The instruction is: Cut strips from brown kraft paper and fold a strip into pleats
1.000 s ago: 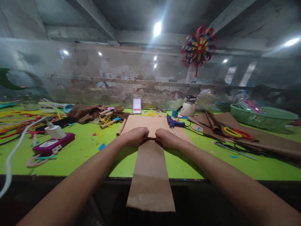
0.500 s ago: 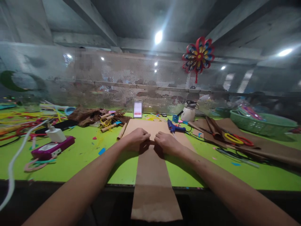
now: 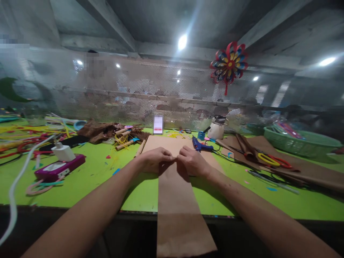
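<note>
A long strip of brown paper [image 3: 177, 204] runs from my hands toward me and hangs over the table's front edge. My left hand [image 3: 158, 157] pinches its far end between thumb and fingers. Close beside it, my right hand [image 3: 192, 161] has its fingers curled onto the same end, nearly touching the left. The end looks folded or rolled, but my fingers hide most of it. Under both hands lies a flat tan sheet [image 3: 153, 143] on the green table. A blue glue gun [image 3: 201, 145] rests on that sheet just beyond my right hand.
At left stand a purple power strip [image 3: 60, 170] with a white plug and several paper rolls [image 3: 126, 144]. Brown paper [image 3: 303, 170], yellow-and-red-handled scissors [image 3: 268, 159] and a green basket [image 3: 303, 143] are on the right. A white jug [image 3: 216, 129] and a phone [image 3: 158, 124] stand at the back.
The strip's near end has swung slightly right and reaches lower toward me. My left fingers have shifted a little right along the far end, closer to my right hand.
</note>
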Demonstrator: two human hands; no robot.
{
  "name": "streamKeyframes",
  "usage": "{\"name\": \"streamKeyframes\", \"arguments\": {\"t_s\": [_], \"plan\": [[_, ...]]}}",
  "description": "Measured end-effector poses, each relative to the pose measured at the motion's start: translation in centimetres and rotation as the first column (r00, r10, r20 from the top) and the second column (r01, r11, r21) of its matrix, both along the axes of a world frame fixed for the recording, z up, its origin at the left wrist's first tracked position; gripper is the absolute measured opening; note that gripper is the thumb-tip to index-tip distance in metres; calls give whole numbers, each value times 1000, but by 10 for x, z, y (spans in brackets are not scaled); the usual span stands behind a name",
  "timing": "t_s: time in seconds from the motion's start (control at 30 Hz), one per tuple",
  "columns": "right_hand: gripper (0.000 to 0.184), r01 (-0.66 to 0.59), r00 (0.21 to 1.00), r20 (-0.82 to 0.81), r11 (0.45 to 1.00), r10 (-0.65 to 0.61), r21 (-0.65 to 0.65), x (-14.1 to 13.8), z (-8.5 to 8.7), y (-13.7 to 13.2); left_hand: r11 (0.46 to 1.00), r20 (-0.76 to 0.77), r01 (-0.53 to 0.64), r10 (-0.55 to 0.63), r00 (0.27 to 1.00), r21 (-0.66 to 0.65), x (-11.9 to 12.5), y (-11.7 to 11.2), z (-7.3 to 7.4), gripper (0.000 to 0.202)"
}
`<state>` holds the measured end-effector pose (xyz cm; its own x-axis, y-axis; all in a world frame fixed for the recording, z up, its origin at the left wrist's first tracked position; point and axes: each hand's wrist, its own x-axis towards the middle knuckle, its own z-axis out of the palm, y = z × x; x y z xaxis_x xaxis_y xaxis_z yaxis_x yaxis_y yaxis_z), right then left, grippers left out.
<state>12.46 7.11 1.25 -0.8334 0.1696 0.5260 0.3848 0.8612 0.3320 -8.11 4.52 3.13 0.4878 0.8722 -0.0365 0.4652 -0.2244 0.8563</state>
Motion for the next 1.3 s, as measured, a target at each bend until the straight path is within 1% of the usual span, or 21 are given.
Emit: {"name": "streamKeyframes", "arguments": {"t_s": [0.07, 0.17, 0.23, 0.3, 0.4, 0.5, 0.83, 0.93, 1.0, 1.03, 1.07, 1.1, 1.13, 1.17, 1.23, 1.3], "plan": [[10, -17, 1000, -6, 1000, 17, -1, 1, 0, 0, 1000, 51, 0, 1, 999, -25, 1, -3, 2, 40], [10, -28, 1000, -8, 1000, 28, 0, 2, 1, 0, 999, 83, -32, 31, 996, 5, 0, -3, 3, 37], [9, -25, 1000, -7, 1000, 25, 11, 1, 2, -1, 996, 73, -70, 66, 995, 62, -1, -1, 3, 34], [9, -25, 1000, 0, 999, 25, 21, 1, 2, -1, 994, 36, -75, 73, 997, 84, -1, 1, 1, 31], [11, -35, 999, 2, 999, 35, 24, 0, 2, -2, 998, -17, -50, 50, 999, 38, -2, 2, -2, 30], [12, -45, 999, -4, 999, 45, 25, -1, 1, -2, 998, -20, -61, 61, 998, -8, -1, 1, -2, 32], [13, -50, 999, -13, 999, 50, 20, -3, -4, -2, 992, 64, -80, 87, 994, -95, 0, 0, -3, 34], [14, -44, 998, -49, 999, 43, -18, -4, -3, -5, 989, 74, -94, 103, 992, -112, -1, 0, -3, 34], [15, -79, 992, -102, 992, 69, -98, -4, -2, -7, 988, 82, -102, 112, 990, -118, -1, 0, -3, 34], [13, -106, 985, -154, 980, 81, -167, -4, -1, -7, 987, 89, -104, 115, 989, -119, -1, 0, -3, 34], [11, -132, 971, -229, 958, 73, -254, -4, 0, -5, 988, 95, -103, 114, 989, -114, -1, 0, -2, 34], [11, -153, 949, -313, 923, 37, -354, -4, 1, -3, 990, 96, -96, 106, 990, -101, 0, 0, -2, 34], [13, -167, 923, -385, 873, -26, -458, -3, 1, -1, 993, 90, -85, 92, 992, -79, 0, 0, -1, 34], [17, -175, 899, -427, 809, -101, -561, -3, 2, 3, 996, 77, -73, 77, 994, -51, 1, -1, 0, 34], [31, -188, 883, -417, 650, -217, -737, -1, 3, 8, 999, 48, -49, 48, 998, 18, 4, -2, 1, 35], [48, -213, 913, -345, 470, -216, -857, 2, 4, 11, 997, 29, -26, 24, 999, 80, 6, -2, 3, 36]]}}
